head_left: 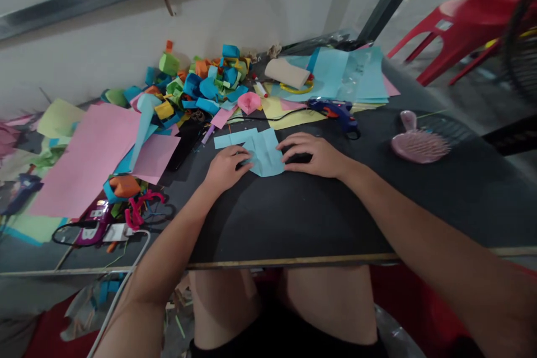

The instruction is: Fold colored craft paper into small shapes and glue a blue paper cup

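A creased light blue paper (pixel 268 154) lies on the dark tabletop in front of me, its lower edge rounded. My left hand (pixel 229 168) is at its left edge, thumb and fingertips closed in on the paper. From the other side, my right hand (pixel 312 155) has its thumb and curved fingers at the right edge. A narrow light blue paper strip (pixel 235 138) lies beside the paper, just beyond my left hand. Behind my right hand rests a blue glue gun (pixel 335 109) with an orange trigger.
Several folded colored paper pieces (pixel 205 86) are heaped by the wall. Pink sheets (pixel 92 151) and a purple device (pixel 97 221) with a cable occupy the left. A pink hairbrush (pixel 419 142) lies right, a beige roll (pixel 287 72) behind. The table's front edge (pixel 293 261) is near my legs.
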A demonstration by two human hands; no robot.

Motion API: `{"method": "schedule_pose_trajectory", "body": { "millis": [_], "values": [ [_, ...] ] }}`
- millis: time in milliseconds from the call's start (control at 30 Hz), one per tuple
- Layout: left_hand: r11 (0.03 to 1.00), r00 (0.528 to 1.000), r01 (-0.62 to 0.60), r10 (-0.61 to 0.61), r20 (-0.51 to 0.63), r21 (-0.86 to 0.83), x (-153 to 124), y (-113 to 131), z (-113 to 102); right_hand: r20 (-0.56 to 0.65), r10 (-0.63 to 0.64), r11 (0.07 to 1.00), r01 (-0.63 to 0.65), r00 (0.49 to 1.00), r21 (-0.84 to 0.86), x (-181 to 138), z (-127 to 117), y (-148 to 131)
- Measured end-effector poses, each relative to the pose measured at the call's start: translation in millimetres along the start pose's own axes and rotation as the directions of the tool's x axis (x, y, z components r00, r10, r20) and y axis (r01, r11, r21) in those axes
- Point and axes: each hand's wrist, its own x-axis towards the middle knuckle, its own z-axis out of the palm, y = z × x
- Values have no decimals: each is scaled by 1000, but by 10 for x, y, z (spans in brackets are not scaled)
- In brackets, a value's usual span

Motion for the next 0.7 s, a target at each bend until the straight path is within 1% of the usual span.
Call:
{"method": "schedule_pose_trajectory", "body": {
  "millis": [133, 200, 433, 567, 633, 700],
  "values": [
    [999, 999, -29, 29, -21, -20, -31, -30, 11, 181, 44, 999, -44, 982, -7, -12, -6, -38],
    [999, 999, -26, 25, -30, -34, -40, -50, 23, 219, 57, 998, -53, 974, -25, -8, -6, -56],
    [997, 1000, -10, 9, -17, -71, -26, -74, 28, 184, 6, 999, 3, 983, -50, 14, -20, -125],
    [997, 1000, 8, -9, -19, -73, -25, -55, 10, 176, 65, 990, -42, 982, -134, 16, 10, -192],
    [997, 1000, 11, -13, -24, -72, -24, -50, 8, 144, 99, 982, -74, 985, -172, 21, 33, -231],
    [997, 1000, 12, -14, -24, -71, -22, -51, 12, 99, 103, 978, -83, 990, -190, 26, 49, -259]
  ]
}}
